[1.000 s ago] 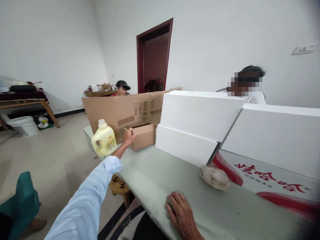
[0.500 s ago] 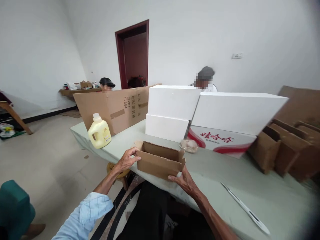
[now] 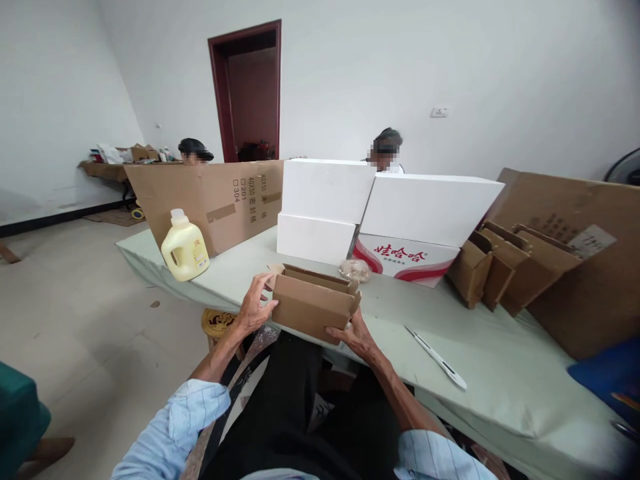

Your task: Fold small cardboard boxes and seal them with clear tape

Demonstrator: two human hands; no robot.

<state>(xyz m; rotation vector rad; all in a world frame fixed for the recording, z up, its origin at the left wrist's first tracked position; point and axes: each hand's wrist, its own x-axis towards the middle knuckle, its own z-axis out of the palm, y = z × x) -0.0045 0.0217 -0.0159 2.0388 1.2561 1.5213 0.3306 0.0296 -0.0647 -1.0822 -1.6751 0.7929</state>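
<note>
A small open-topped cardboard box (image 3: 311,308) is between my hands at the near edge of the table. My left hand (image 3: 256,305) holds its left end, the thumb at the front corner and the fingers by the raised flap. Around the lower right corner my right hand (image 3: 356,335) is closed, thumb on the front face and the other fingers partly hidden behind the end. Just beyond the box sits a small clear plastic bundle (image 3: 355,270). To the right, a white slim tool like a knife (image 3: 436,357) lies on the green tablecloth (image 3: 395,320).
White boxes (image 3: 325,193) are stacked across the table, beside a red-and-white carton (image 3: 405,260). A yellow jug (image 3: 185,248) stands by a large cardboard carton (image 3: 220,207) on the left. Several folded-open small boxes (image 3: 505,267) stand right. Two people sit beyond.
My view has swung right, so the scene shifts left. The small box now shows more of its front face and less of its inside. Both hands stay on it.
</note>
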